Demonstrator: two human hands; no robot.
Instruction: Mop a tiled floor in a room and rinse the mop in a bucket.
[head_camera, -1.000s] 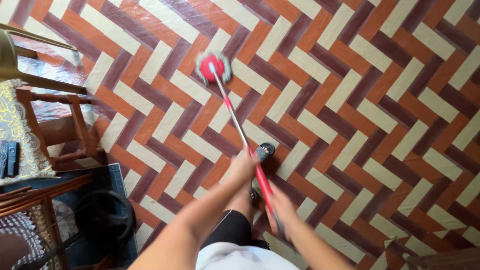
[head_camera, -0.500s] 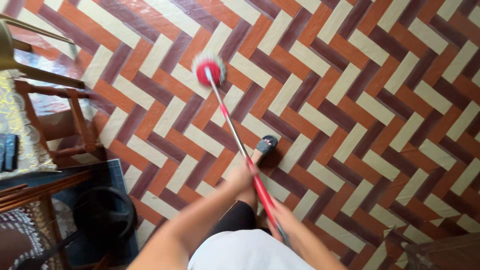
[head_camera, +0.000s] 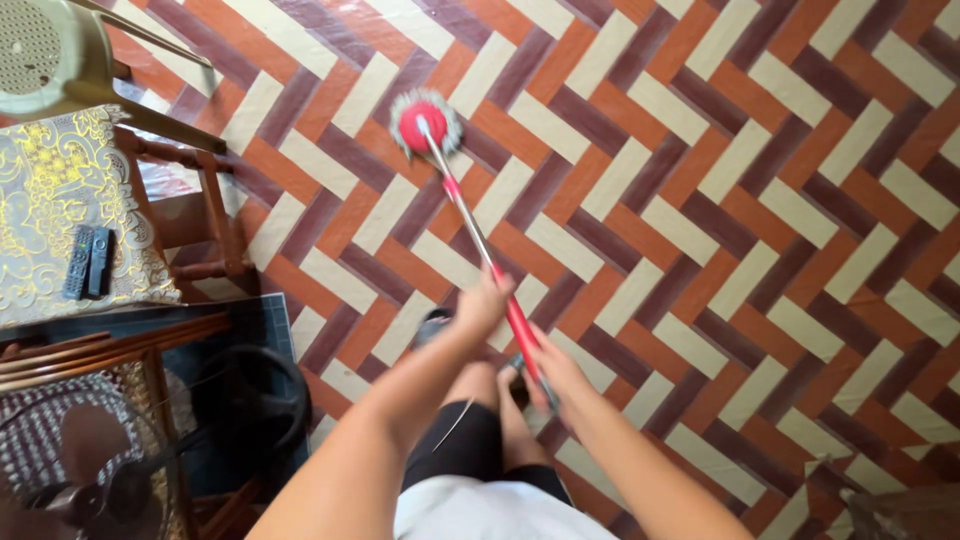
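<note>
Mopping in hand, mid-stroke. The mop (head_camera: 470, 225) runs from the person's hands out toward 11 o'clock; its round red head with a pale fringe (head_camera: 425, 125) lies flat on the herringbone floor (head_camera: 720, 200), near the legs of a wooden chair (head_camera: 205, 215) at 9 o'clock but apart from them.

Left hand (head_camera: 483, 305): forward on the shaft, where the bare metal meets the red sleeve, grip closed round it, forearm stretched well out from the body. Right hand (head_camera: 548, 368): lower and nearer the body, at the tail of the red sleeve, grip also closed on the mop, wrist bent inward. Both are motion-blurred, so finger placement is unclear.

Judgement: the next stroke calls for keeping the head pressed flat and steering it clear of the chair legs and of the person's own sandalled foot (head_camera: 432, 325), which stands just beside the shaft.

At 9 o'clock, a gold-patterned cloth (head_camera: 60, 190) with two remote controls (head_camera: 88, 262) on it. At 7 o'clock, a fan (head_camera: 80, 470).
</note>
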